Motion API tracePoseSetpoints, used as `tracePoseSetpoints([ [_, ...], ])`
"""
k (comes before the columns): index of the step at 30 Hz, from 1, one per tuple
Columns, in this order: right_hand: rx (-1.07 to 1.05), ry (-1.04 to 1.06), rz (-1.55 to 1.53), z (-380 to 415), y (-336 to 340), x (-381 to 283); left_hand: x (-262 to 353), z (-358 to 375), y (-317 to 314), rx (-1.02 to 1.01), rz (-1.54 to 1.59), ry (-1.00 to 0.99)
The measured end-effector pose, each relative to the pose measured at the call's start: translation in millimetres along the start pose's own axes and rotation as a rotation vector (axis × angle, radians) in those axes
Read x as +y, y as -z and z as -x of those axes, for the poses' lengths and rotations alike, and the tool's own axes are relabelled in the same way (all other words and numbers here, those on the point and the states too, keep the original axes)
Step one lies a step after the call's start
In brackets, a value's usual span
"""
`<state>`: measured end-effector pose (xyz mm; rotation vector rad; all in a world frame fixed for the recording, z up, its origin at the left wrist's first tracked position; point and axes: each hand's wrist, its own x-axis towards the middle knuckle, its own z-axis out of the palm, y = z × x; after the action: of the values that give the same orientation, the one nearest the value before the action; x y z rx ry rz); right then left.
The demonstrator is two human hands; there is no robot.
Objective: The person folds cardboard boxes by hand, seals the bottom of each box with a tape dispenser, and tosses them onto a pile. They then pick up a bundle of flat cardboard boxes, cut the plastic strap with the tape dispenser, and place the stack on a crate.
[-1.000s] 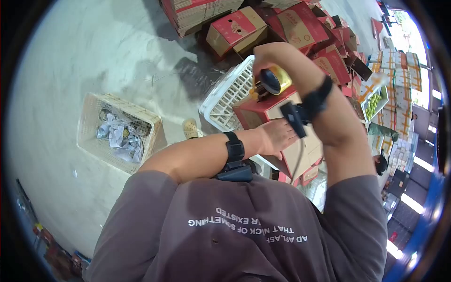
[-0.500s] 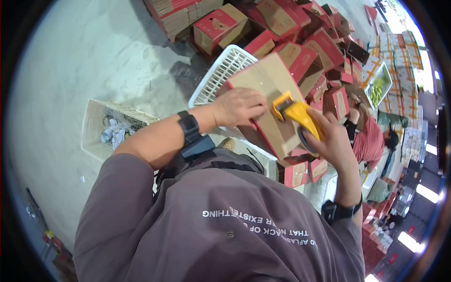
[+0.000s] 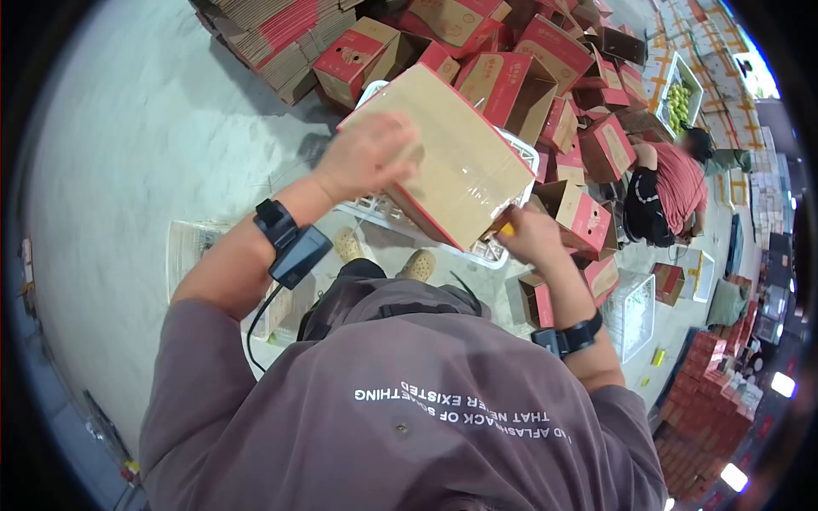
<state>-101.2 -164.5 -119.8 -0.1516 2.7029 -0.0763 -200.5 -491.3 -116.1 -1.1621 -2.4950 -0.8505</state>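
A cardboard box (image 3: 460,145) with red edges rests over a white plastic crate (image 3: 490,255) in front of me, its brown face upward. Shiny clear tape (image 3: 503,198) lies along the face near its right end. My right hand (image 3: 535,237) is closed around a yellow tape dispenser (image 3: 508,229) at the box's lower right edge; most of the dispenser is hidden behind the box and fingers. Over the left side of the box, my left hand (image 3: 371,153) is smeared by motion, its fingers bent.
Red and brown boxes (image 3: 558,51) lie heaped beyond the crate, beside a stack of flattened cartons (image 3: 273,34). A person in a pink shirt (image 3: 679,187) crouches at the right near a crate of green fruit (image 3: 677,106). Another white crate (image 3: 635,315) stands nearer on the floor.
The tape dispenser has moved from the box's top face to its lower right edge with my right hand. My left hand has shifted left and up from the box's near side.
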Motion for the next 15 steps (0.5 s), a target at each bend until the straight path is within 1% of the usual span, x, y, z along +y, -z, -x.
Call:
tracePoseSetpoints([
  [1, 0.038, -0.006, -0.033, 1, 11, 6, -8, -4, 1, 0.148, -0.089, 0.071],
  [2, 0.087, 0.007, -0.047, -3, 20, 11, -14, -4, 1, 0.177, 0.070, 0.342],
  [3, 0.138, 0.021, -0.058, -10, 31, 18, -12, 2, 5, 0.174, 0.078, 0.339],
  [5, 0.107, -0.039, 0.044, -32, 59, 30, 2, 19, 25, -0.176, 0.347, 0.478],
  [6, 0.100, -0.067, 0.124, -49, 72, 45, 9, 24, 37, -0.335, 0.542, 0.527],
  [7, 0.089, -0.090, 0.206, -65, 85, 57, 20, 31, 43, -0.458, 0.458, 0.365],
  [8, 0.157, -0.130, 0.190, -75, 104, 59, 29, 34, 45, -0.566, 0.370, 0.204],
  [10, 0.282, -0.164, 0.184, -101, 153, 44, 40, 28, 34, -0.397, 0.253, -0.214],
  [11, 0.333, -0.166, 0.188, -115, 178, 34, 41, 19, 25, -0.337, 0.259, -0.307],
  [12, 0.366, -0.091, 0.100, -131, 199, 22, 42, 11, 14, -0.277, 0.268, -0.400],
  [13, 0.400, -0.017, 0.011, -148, 216, 7, 40, 10, 0, -0.271, 0.277, -0.397],
  [15, 0.061, -0.022, 0.017, -183, 231, -50, 36, 13, -28, -0.223, 0.354, -0.385],
])
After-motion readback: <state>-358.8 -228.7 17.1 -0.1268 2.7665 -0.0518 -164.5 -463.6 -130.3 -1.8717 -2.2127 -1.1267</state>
